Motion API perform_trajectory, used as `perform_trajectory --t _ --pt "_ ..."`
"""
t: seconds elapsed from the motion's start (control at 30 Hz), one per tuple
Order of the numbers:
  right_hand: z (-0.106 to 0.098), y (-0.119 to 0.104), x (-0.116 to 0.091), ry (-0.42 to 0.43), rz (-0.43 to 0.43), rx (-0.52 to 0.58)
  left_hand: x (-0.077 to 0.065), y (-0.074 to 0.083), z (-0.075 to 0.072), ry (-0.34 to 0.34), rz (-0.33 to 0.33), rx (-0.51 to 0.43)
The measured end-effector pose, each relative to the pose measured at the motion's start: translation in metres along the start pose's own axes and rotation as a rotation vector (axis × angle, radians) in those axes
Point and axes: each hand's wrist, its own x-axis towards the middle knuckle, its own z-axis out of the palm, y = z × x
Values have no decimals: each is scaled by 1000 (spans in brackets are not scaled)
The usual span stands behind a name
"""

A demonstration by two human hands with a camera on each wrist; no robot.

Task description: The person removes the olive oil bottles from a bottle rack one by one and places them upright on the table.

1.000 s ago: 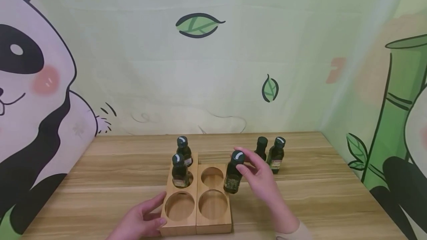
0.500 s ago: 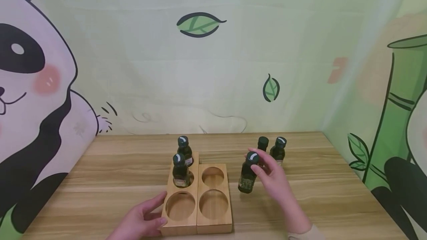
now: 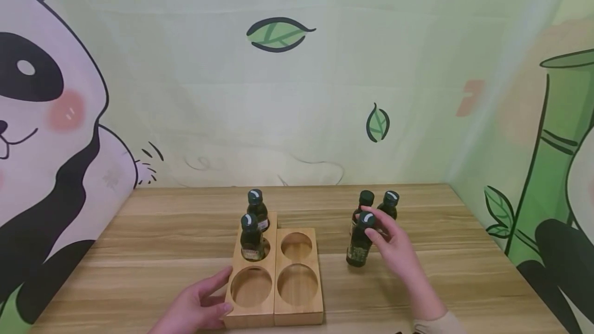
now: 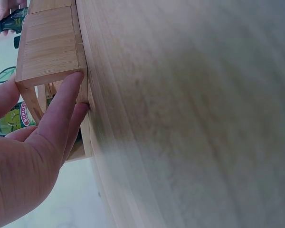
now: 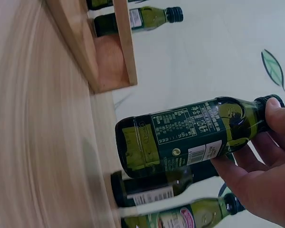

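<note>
My right hand (image 3: 394, 251) pinches a dark green glass olive oil bottle (image 3: 359, 246) by its cap and neck. The bottle leans slightly; its base looks just off the table. In the right wrist view its white-printed label (image 5: 180, 130) faces the camera. My left hand (image 3: 195, 303) holds the near left corner of the two-part wooden rack (image 3: 297, 318), thumb and fingers along its side. Two similar bottles, a nearer one (image 3: 251, 241) and a farther one (image 3: 258, 214), stand in the rack's left part. Round holes in the near left and right part hold nothing.
Behind my right hand stand two more bottles, one on the left (image 3: 366, 199) and one on the right (image 3: 391, 201), partly hidden. A wood-grain table (image 3: 185, 231) reaches back to a printed cloth backdrop (image 3: 209, 92).
My right hand has carried the bottle rightward, from the rack's right edge to in front of the two bottles there. My left hand and the rack have stayed put.
</note>
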Motion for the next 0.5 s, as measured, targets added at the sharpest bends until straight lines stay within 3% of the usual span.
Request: perform_trajectory --t 0.5 --pt "-39 20 -1 1 -74 -7 1 0 0 -2 -1 4"
